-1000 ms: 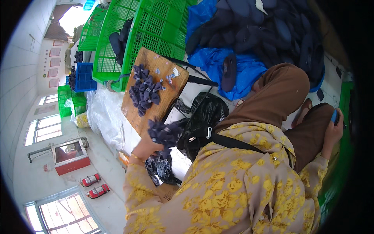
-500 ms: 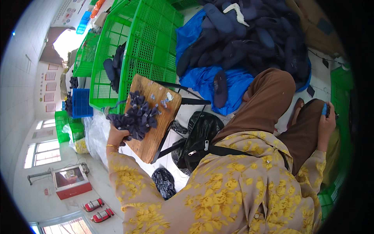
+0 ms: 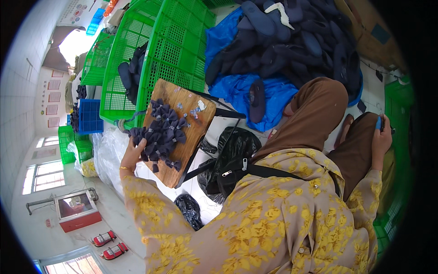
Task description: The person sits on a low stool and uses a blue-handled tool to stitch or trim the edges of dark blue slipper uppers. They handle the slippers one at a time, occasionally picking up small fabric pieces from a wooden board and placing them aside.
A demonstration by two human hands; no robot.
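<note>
Dark navy fabric bows (image 3: 165,132) lie in a loose pile on a small wooden stool (image 3: 194,132) at my left. My left hand (image 3: 132,154) is at the pile's near left edge, thumb and fingers closing on a bow there; its fingertips are partly hidden. On the right, beside my knee, my right hand (image 3: 381,141) is closed, with a blue covering on one finger. A small dark piece shows at its fingertips, too little to name. Small pale scraps (image 3: 197,111) are scattered on the stool's far side.
Dark shoes (image 3: 292,50) are heaped on a blue plastic sheet (image 3: 230,93) ahead. Green crates (image 3: 180,43) stand behind the stool. A black bag (image 3: 232,146) and a black plastic bag (image 3: 189,211) lie near the stool legs. A cardboard box (image 3: 365,27) is far right.
The bows have spread out more over the stool, with several now nearer its front edge. My left hand has shifted slightly left, off the top of the pile. My right hand stays about where it was.
</note>
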